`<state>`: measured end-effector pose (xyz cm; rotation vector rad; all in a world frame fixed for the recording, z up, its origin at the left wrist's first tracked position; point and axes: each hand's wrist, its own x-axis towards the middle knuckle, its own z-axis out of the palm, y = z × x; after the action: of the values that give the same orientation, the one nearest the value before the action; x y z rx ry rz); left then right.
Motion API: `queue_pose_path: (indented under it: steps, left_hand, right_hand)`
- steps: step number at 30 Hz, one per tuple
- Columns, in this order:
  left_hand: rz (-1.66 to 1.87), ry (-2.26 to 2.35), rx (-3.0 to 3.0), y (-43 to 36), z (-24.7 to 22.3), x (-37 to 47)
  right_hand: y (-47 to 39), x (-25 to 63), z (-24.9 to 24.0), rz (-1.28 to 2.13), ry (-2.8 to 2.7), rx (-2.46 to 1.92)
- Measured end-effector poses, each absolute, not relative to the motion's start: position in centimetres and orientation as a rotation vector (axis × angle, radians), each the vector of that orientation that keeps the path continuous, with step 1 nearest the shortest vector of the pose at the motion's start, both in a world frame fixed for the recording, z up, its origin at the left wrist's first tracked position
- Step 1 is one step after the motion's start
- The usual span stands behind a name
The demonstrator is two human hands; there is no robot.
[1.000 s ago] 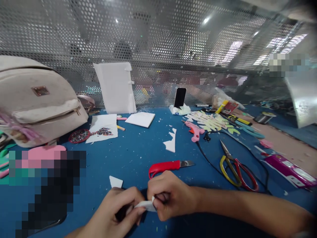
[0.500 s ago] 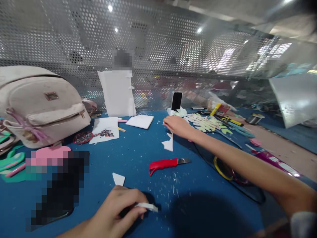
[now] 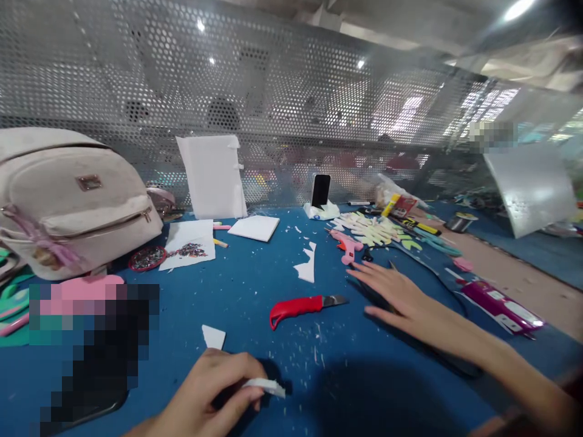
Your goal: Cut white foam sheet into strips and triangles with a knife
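My left hand [image 3: 223,382] is closed at the front, pinching a small white strip [image 3: 272,387], perhaps foam board, between thumb and fingers. A white offcut [image 3: 213,337] lies just beyond its knuckles. To the right, my right hand [image 3: 401,297] is open, palm down, with its fingers spread over dark items and a cable that it partly covers. Between the hands lies a red-handled knife [image 3: 298,307], its blade pointing right. Behind the knife is a jagged white scrap [image 3: 308,267]. A pink glue gun [image 3: 350,247] rests just past my right fingertips.
A pale backpack [image 3: 86,200] stands at left, beside a paper [image 3: 189,233] with dark bits. Further back are a white board [image 3: 255,228] and a propped phone [image 3: 321,190]. Pale cut pieces [image 3: 371,227] are heaped at right, near a purple packet [image 3: 498,306]. Perforated metal walls the back.
My right hand has come back toward me and to the right, its bent fingers now spread, uncovering the glue gun. My left hand keeps its hold on the white strip.
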<state>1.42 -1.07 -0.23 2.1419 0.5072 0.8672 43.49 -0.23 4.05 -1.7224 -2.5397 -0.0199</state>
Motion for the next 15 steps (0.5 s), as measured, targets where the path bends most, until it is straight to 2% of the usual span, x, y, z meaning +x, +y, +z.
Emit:
queue_pose_path:
  steps: [4, 7, 15]
  left_hand:
    - [0.871, 0.524, 2.125, -0.9, -0.3, 1.7]
    - [0.869, 0.547, 2.095, -0.9, -0.3, 1.7]
    - [0.900, 0.506, 2.136, -0.8, -0.2, 1.8]
  right_hand:
    - [-5.3, 48.8, -2.3, -0.315, -2.207, -1.864]
    - [-7.3, 51.5, -5.1, -0.461, -2.079, -1.900]
    - [-5.4, 54.2, -3.6, -0.362, -2.190, -1.796]
